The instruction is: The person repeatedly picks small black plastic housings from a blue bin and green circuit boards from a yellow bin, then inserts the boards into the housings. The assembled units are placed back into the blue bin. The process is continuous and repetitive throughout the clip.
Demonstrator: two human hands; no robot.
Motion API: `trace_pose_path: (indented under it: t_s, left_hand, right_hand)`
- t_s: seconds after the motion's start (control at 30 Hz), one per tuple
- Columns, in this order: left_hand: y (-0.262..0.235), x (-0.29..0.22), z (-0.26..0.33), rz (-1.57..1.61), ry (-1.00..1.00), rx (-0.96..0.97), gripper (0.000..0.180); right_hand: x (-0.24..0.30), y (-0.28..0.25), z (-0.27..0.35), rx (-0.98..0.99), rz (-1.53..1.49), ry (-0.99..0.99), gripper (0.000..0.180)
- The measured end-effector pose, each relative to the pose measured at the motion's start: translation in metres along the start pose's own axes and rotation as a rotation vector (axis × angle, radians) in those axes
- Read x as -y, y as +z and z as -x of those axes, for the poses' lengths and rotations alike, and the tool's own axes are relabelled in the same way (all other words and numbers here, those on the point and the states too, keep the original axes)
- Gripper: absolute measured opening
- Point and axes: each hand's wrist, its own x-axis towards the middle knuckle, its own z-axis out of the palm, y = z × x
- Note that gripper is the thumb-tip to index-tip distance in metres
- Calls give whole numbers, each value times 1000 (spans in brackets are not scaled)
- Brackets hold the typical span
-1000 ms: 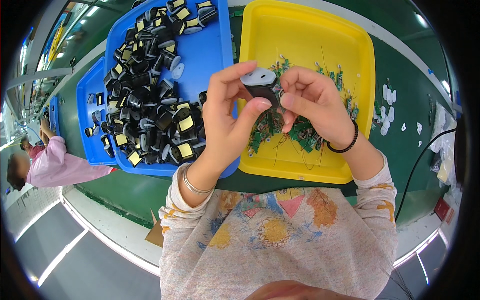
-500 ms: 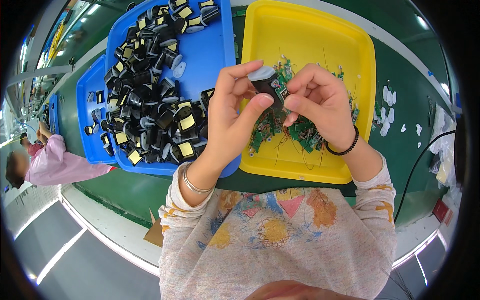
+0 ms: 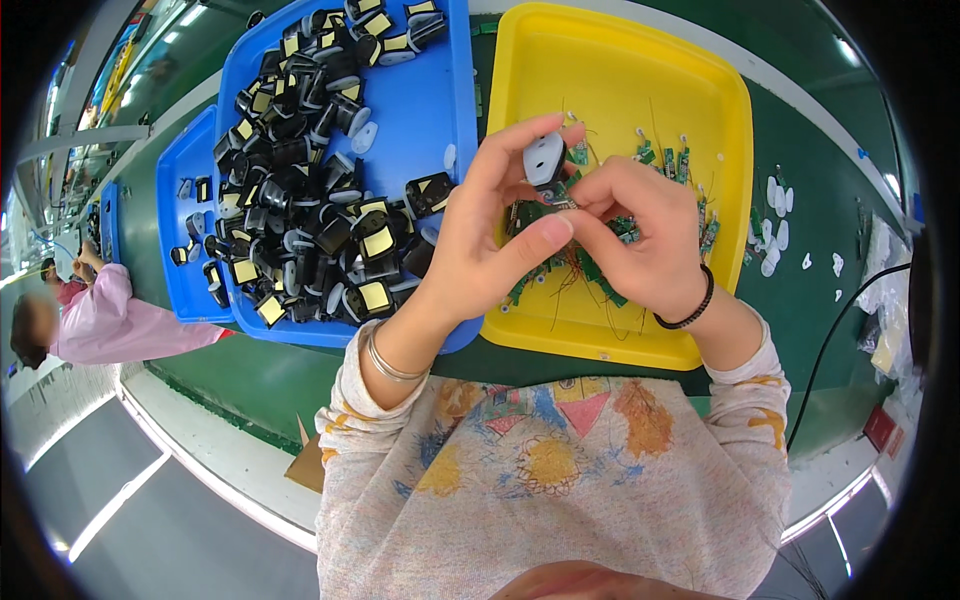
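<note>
My left hand point(image 3: 497, 220) is closed around a small black plastic housing point(image 3: 545, 176) with a pale grey cap point(image 3: 541, 157), held above the yellow tray point(image 3: 620, 40). The cap faces up and shows two dark spots. Close against it, my right hand point(image 3: 640, 222) pinches a small green circuit board point(image 3: 562, 196) at the housing's lower right side. Fingers hide part of the board, so I cannot tell how far it sits inside. Below both hands lie several green boards point(image 3: 685, 165) with thin wires.
At the left, a blue tray point(image 3: 425, 100) holds a heap of similar black housings point(image 3: 290, 170), many with cream pads. A smaller blue tray point(image 3: 175, 290) adjoins it. White flat pieces point(image 3: 782, 205) lie on the green table at right, near a black cable point(image 3: 830, 340). A person in pink point(image 3: 130, 325) sits far left.
The housing has turned in my left hand, so its cap now faces up toward me. My right hand has shifted slightly lower, still pinching at the board.
</note>
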Motion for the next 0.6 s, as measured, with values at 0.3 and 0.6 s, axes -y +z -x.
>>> trace_pose_path:
  t_s: [0.3, 0.6]
  left_hand:
    - [-4, -8, 1, -65, -77, -19, 51]
    - [-8, -16, 4, -281, -85, -45, 45]
  right_hand:
    - [-1, 3, 0, -10, 220, -141, 13]
    - [-2, -1, -1, 107, -463, 329, 9]
